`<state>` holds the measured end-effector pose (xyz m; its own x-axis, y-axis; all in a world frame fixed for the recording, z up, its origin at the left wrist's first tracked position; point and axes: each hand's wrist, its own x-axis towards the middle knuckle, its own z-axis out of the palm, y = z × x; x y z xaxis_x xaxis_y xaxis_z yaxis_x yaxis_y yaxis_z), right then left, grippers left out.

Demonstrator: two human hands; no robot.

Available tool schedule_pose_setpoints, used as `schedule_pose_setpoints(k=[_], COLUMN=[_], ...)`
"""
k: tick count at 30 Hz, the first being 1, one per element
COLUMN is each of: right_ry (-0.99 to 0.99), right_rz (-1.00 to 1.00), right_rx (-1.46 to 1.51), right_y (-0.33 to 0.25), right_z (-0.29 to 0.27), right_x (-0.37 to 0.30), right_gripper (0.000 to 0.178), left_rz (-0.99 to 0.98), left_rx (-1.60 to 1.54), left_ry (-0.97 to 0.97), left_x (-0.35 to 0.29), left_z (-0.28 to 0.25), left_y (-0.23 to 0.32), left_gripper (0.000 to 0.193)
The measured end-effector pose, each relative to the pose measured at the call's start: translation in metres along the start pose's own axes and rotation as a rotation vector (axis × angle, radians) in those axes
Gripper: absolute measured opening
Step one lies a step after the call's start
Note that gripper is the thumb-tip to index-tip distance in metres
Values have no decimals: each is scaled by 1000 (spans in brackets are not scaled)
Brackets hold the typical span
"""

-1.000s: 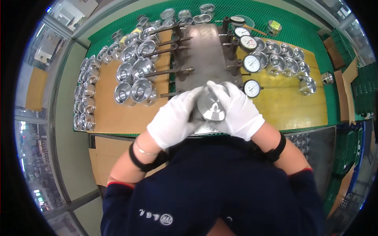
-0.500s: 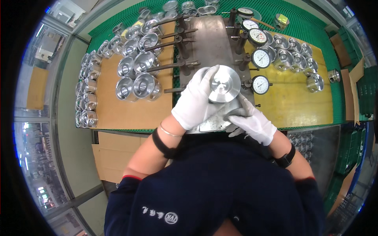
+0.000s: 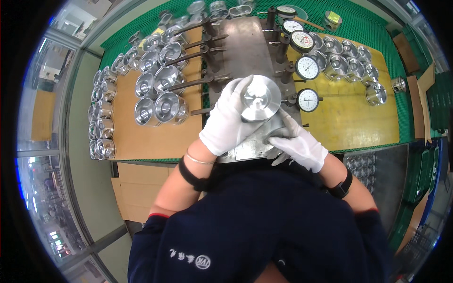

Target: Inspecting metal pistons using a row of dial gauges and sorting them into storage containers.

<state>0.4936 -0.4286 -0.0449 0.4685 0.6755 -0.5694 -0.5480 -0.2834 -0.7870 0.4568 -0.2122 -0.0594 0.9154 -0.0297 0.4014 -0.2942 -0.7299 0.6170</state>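
Observation:
My left hand (image 3: pixel 226 121), in a white glove, grips a shiny round metal piston (image 3: pixel 260 99) and holds it over the grey steel gauge fixture (image 3: pixel 245 42). Its flat crown faces up at me. My right hand (image 3: pixel 298 144), also gloved, rests lower on the piston's side and on the fixture's near edge. Three dial gauges (image 3: pixel 307 68) stand along the fixture's right side. Several lever arms (image 3: pixel 188 63) stick out on its left.
Many finished metal pistons (image 3: pixel 155 92) sit in rows on the brown board at left. More pistons (image 3: pixel 351 59) lie on the yellow board at right. A green mat (image 3: pixel 377 28) covers the bench. Grey trays sit at lower right.
Both hands held the piston low near the fixture's edge. The left hand has lifted it up and forward, while the right hand slid down to its lower side.

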Motion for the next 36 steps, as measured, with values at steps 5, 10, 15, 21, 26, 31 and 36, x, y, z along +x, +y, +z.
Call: schedule_pose_setpoints(k=[5, 10, 15, 21, 26, 31, 36], right_ry=[6, 16, -4, 37, 397, 952, 957], right_rz=[2, 2, 16, -281, -729, -482, -171], right_rx=[-21, -51, -61, 22, -677, -251, 436], right_y=[0, -2, 4, -27, 10, 68, 59], right_z=[-1, -1, -7, -10, -103, -254, -311], right_x=[1, 2, 2, -31, -55, -51, -17], right_gripper=[94, 94, 93, 76, 46, 41, 32], left_rz=[5, 11, 23, -408, -358, -491, -497], left_rx=[-1, 12, 34, -704, -280, 295, 703], left_ry=[4, 18, 38, -325, 192, 112, -80], left_x=[3, 2, 3, 2, 2, -38, -56], left_z=[-1, 1, 2, -40, -69, -106, -78], left_y=[2, 1, 5, 50, 34, -51, -81], left_gripper=[92, 92, 86, 51, 43, 40, 36])
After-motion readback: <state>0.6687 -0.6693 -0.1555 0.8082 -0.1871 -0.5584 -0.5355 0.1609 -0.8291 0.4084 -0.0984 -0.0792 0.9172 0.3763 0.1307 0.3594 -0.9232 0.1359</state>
